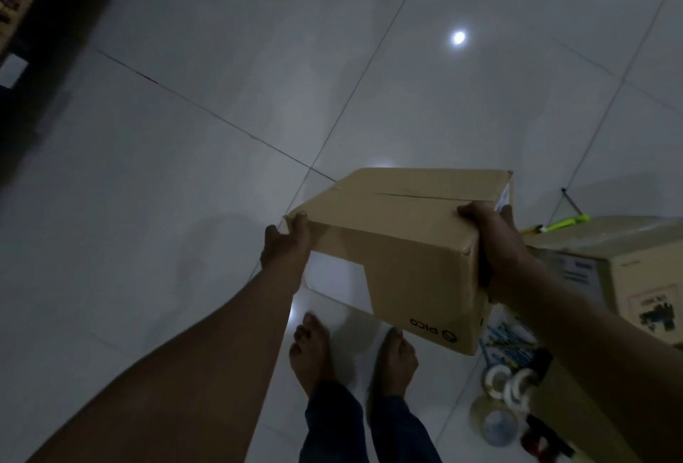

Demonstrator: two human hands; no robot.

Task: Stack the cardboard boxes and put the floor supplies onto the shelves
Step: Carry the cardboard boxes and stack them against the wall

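The person is holding a small cardboard box up over the tiled floor, the left hand gripping its left corner and the right hand curling over its right edge (top flaps closed). A larger cardboard box is sitting at the right, with tape rolls lying on the floor nearer, beside it.

The tan rectangular cardboard box is seen as matt, smooth paperboard, creased at one near corner. The large white floor tiles are rendered glossy, with lamps mirrored in them. A shiny plastic sheen is shown by the clear round tape roll.
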